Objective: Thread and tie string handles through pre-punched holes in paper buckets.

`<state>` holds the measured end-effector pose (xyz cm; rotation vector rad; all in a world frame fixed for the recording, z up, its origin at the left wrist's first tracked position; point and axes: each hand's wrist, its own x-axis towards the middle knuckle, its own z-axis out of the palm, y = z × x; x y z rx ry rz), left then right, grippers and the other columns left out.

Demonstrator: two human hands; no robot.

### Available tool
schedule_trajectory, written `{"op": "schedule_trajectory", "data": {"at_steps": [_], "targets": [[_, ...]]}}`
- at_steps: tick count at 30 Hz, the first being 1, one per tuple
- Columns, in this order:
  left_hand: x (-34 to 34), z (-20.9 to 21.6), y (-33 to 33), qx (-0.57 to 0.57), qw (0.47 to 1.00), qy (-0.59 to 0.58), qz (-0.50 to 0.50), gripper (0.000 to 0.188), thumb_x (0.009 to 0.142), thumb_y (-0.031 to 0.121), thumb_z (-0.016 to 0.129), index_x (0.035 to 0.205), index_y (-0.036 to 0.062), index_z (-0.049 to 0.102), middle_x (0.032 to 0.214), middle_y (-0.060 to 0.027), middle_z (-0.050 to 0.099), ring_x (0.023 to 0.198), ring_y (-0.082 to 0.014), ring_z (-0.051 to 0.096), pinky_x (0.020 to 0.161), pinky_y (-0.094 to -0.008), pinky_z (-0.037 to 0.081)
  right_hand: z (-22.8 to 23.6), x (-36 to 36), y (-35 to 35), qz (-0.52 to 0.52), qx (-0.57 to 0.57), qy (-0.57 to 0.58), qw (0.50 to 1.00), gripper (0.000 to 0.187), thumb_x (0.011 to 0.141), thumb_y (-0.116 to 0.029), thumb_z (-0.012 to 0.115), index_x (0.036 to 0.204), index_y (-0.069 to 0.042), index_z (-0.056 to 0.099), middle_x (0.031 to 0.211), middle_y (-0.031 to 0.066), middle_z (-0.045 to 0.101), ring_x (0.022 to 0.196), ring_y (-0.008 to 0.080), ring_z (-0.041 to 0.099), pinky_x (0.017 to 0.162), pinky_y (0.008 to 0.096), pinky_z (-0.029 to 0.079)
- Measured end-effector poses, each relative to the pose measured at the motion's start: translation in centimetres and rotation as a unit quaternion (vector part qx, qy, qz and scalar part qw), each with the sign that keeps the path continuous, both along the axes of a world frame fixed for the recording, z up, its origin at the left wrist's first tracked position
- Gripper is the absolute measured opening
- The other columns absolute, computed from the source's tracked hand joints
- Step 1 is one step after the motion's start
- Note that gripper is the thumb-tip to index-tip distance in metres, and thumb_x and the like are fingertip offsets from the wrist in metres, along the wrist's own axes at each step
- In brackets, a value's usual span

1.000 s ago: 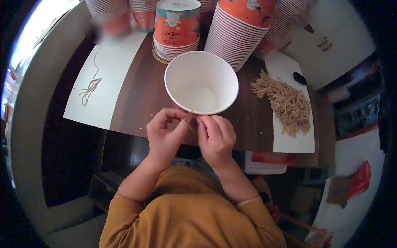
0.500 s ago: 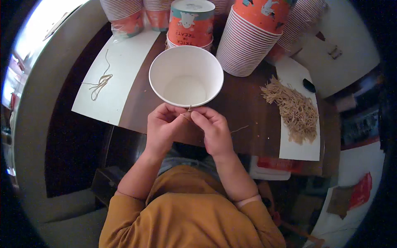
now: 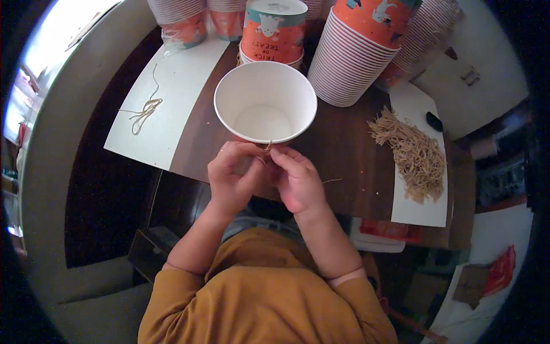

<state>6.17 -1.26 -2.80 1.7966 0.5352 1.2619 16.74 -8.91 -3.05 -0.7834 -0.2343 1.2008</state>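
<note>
A large paper bucket (image 3: 264, 100), white inside, stands with its mouth up on the brown table in front of me. My left hand (image 3: 235, 172) and my right hand (image 3: 298, 175) meet at its near rim. Thumbs and fingers of both hands pinch a thin piece of tan twine (image 3: 268, 150) at the rim. One strand of it sticks out to the right of my right hand. How the twine runs between the fingertips is partly hidden.
Behind stand orange printed buckets, one upside down (image 3: 273, 34), and a tall leaning stack (image 3: 352, 66). A heap of tan twine pieces (image 3: 421, 163) lies on a white board at the right, near a small black object (image 3: 433, 121). Loose twine (image 3: 146, 112) rests on the left board.
My fingers have shifted on the twine at the rim, the left fingers lifting a little. The whole scene has slid slightly right in the picture.
</note>
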Motion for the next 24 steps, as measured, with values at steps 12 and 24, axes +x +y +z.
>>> {"op": "schedule_trajectory", "data": {"at_steps": [12, 24], "targets": [[-0.11, 0.51, 0.68, 0.361, 0.922, 0.088, 0.109, 0.025, 0.065, 0.003, 0.072, 0.090, 0.0059, 0.065, 0.088, -0.0039, 0.068, 0.084, -0.0216, 0.063, 0.075, -0.0374, 0.047, 0.23, -0.11, -0.08, -0.023, -0.012, -0.055, 0.998, 0.016, 0.088, -0.015, 0.061, 0.098, -0.004, 0.067, 0.093, 0.0016, 0.066, 0.084, 0.0095, 0.060, 0.077, 0.0227, 0.046], [-0.02, 0.81, 1.04, 0.414, 0.903, 0.088, 0.074, 0.018, 0.067, 0.008, 0.072, 0.084, 0.0068, 0.064, 0.081, -0.0036, 0.065, 0.079, -0.0200, 0.062, 0.072, -0.0360, 0.043, 0.56, 0.44, 0.48, -0.026, 0.019, 0.026, 0.999, 0.016, 0.085, -0.014, 0.060, 0.097, -0.005, 0.067, 0.093, 0.0032, 0.066, 0.087, 0.0122, 0.060, 0.080, 0.0259, 0.046]]}}
